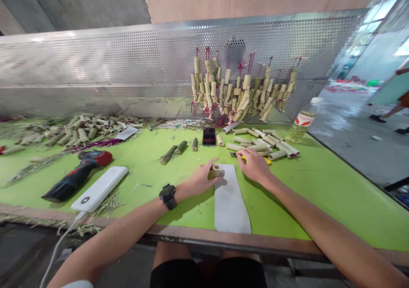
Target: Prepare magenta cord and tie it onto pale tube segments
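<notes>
Across the green bench [338, 194], a white sheet [230, 207] points away from the person. The right hand [255, 165] covers a yellow-handled cutter [269, 162] lying crosswise, its grip unclear; left of it, the left hand [200, 180] pinches a short bamboo piece [214, 172], open end upward.

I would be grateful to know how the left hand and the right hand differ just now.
The left hand holds a short, hollow bamboo piece, while the right hand is over a yellow cutter, its grip unclear. The left hand's wrist wears a dark watch; the right hand's is bare. Both hands are over the green table.
</notes>
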The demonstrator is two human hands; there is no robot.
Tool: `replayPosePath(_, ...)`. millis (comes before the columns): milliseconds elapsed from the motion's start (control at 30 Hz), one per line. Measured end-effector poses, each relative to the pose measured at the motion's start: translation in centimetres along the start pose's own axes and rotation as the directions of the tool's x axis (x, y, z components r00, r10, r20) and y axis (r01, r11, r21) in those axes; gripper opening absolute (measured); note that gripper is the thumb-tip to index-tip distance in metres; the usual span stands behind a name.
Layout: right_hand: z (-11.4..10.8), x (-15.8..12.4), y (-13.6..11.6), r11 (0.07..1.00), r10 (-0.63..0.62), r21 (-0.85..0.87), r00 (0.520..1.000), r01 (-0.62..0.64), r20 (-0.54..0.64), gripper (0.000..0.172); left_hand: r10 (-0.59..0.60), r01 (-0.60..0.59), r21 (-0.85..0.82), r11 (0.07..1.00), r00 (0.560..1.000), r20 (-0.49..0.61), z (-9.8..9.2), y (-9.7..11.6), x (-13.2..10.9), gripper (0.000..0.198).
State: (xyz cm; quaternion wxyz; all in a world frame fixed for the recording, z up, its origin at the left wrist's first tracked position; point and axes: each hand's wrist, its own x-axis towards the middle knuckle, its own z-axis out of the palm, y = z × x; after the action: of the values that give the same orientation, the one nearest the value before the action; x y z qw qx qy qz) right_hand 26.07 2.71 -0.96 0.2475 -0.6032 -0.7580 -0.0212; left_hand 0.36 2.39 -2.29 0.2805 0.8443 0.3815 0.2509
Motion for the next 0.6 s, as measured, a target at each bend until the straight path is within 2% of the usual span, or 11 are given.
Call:
replayPosePath(133, 0.6, 0.3, 0.9, 0.995, -0.024, -0.100, 1.000, 0.023, -0.014, 0.036, -0.017, 0.018, -0.036, 0.999, 0.999, 0.032, -0.3, 0.1, 0.1, 0.057)
replayPosePath(233, 0.9, 0.5, 1.6, 0.990, 0.038, -0.135, 0.997, -0.046, -0.060, 0.041, 0.008, -0.013, -0.103, 0.995, 0.999, -0.050, -0.2, -0.1, 0.3, 0.049)
replayPosePath(333, 1.4, 0.7, 2.4, 0.981, 0.119, -0.142, 0.990, -0.129, -0.080, 0.046, -0.017, 0.001, -0.119, 0.993, 0.990, -0.138, 0.0, -0.7, 0.6, 0.045)
replayPosePath(500, 2.0, 0.6, 2.9, 0.978, 0.144, -0.144, 0.989, -0.148, -0.041, 0.047, -0.129, 0.125, -0.040, 0.991, 0.984, -0.126, -0.1, -2.1, 0.9, 0.061)
replayPosePath(600, 2.1, 0.5, 2.6, 0.980, 0.144, -0.134, 0.989, -0.146, -0.026, 0.047, -0.090, 0.084, -0.041, 0.996, 0.981, -0.172, -0.3, -2.4, 0.9, 0.070)
